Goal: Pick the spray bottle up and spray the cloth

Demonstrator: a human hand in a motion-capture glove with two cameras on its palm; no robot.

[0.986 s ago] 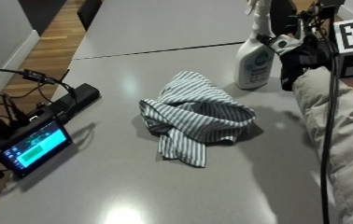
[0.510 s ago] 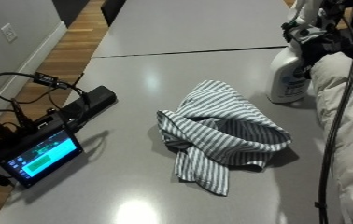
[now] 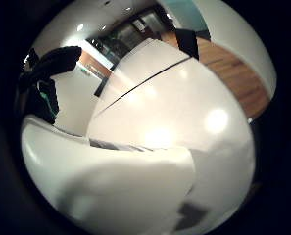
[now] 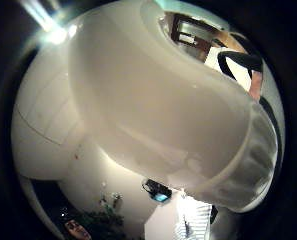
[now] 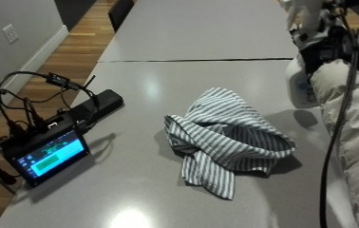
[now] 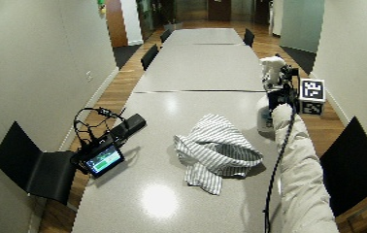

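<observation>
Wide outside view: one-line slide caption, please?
Gloved right hand grips white plastic spray bottle beside crumpled striped cloth on grey table.

The hand (image 5: 334, 45) and sleeve hide most of the spray bottle (image 5: 301, 85). Its nozzle is cut off at the outside view's edge. The finger positions cannot be made out.

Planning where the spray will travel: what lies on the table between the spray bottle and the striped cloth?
Nothing: in the outside view only bare grey table separates the spray bottle, at the gloved right hand, from the striped cloth.
</observation>
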